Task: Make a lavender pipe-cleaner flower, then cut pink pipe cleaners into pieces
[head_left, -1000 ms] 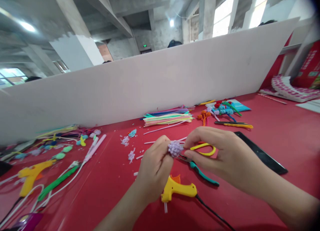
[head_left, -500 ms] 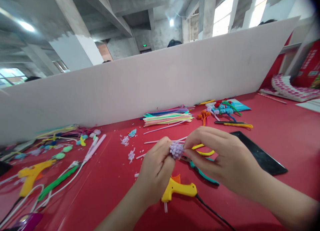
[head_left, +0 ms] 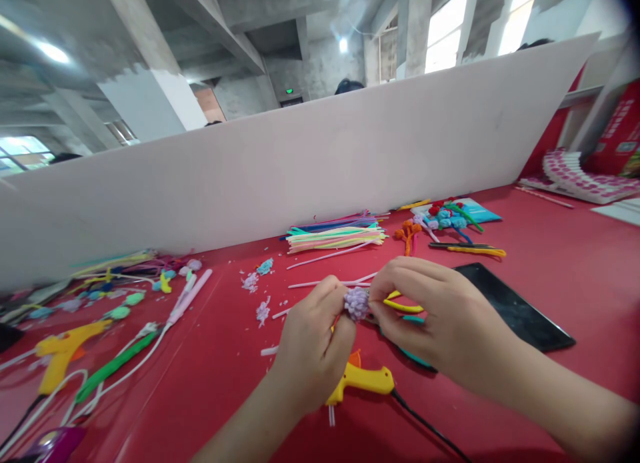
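Observation:
A fluffy lilac pipe-cleaner flower (head_left: 357, 303) is held up between my two hands above the red table (head_left: 210, 383). My left hand (head_left: 320, 339) is closed on its left side, thumb and fingers pressed together. From the right, my right hand (head_left: 425, 306) pinches the flower's edge with thumb and fingertips. Below lies a yellow glue gun (head_left: 367, 379), partly hidden by my left hand. Teal-handled pliers (head_left: 415, 359) and a yellow-handled tool (head_left: 405, 306) lie partly covered behind my right hand.
A bundle of coloured pipe cleaners (head_left: 335, 236) lies along the white partition (head_left: 280, 176). Lilac scraps (head_left: 263, 311) are left of my hands. A black tablet (head_left: 515, 306) is at right, finished pipe-cleaner flowers (head_left: 447, 215) behind. Another glue gun (head_left: 65, 353) and cords lie at left.
Both hands and the lilac flower have shifted slightly to the right. My left hand now covers more of the glue gun. The grip looks the same.

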Demonstrator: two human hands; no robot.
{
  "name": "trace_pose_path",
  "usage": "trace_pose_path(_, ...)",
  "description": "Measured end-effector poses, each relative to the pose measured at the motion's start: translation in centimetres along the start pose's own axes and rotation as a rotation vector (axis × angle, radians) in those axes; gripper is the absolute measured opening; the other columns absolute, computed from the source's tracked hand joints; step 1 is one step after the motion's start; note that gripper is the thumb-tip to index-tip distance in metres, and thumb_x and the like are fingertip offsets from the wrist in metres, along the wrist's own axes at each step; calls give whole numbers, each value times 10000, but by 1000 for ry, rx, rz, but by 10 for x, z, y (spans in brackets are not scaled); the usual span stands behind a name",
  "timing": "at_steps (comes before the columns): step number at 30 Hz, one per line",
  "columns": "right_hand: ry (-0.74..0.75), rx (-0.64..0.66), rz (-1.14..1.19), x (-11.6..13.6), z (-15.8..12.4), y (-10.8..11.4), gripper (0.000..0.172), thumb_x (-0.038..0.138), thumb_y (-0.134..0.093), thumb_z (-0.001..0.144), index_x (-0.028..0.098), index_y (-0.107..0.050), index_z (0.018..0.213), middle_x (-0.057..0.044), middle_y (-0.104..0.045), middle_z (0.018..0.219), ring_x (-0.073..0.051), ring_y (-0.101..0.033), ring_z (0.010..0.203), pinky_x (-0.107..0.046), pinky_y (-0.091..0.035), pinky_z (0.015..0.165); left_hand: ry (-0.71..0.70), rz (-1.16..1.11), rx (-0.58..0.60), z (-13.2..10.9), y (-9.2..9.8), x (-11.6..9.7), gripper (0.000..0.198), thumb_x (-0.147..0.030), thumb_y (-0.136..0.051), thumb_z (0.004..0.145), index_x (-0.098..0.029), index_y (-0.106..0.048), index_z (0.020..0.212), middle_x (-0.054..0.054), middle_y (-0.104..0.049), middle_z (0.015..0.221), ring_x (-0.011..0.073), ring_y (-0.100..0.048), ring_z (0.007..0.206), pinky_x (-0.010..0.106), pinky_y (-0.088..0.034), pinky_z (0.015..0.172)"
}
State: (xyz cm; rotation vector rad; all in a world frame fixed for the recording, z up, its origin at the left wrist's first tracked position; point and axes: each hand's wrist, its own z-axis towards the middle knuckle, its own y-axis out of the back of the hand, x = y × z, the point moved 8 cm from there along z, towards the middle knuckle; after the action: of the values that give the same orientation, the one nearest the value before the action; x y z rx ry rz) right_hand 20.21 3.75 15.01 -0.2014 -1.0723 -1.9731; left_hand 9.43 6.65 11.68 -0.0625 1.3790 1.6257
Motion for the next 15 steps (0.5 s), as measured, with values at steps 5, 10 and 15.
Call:
trace_pose_path(5, -5, 5, -11, -1, -2, 1, 101, 87, -523, 768, 181, -542, 738, 10, -579, 706, -113, -490, 652, -247, -381, 598, 32, 3, 5, -1, -1, 3, 190, -81, -333, 804, -193, -331, 650, -27, -376, 702, 118, -367, 642, 274, -255, 582)
trace_pose_path(10, -18, 10, 57, 0, 1, 8, 91, 109, -560, 775, 197, -566, 798, 25, -598, 757, -93, -514, 689, -203, -391, 599, 118, -255, 72, 0, -3, 9, 182, -114, -322, 821, -194, -399, 677, -24, -449, 721, 121, -430, 697, 250, -310, 628)
trace_pose_path(15, 27, 36, 105, 3, 6, 9, 130, 83, -562, 780, 197, -582, 839, 28, -607, 797, -83, -526, 761, -187, -402, 677, 248, -475, 182, -2, -10, 17, 230, -135, -349, 799, -172, -474, 609, -20, -486, 678, 115, -453, 674, 221, -334, 619)
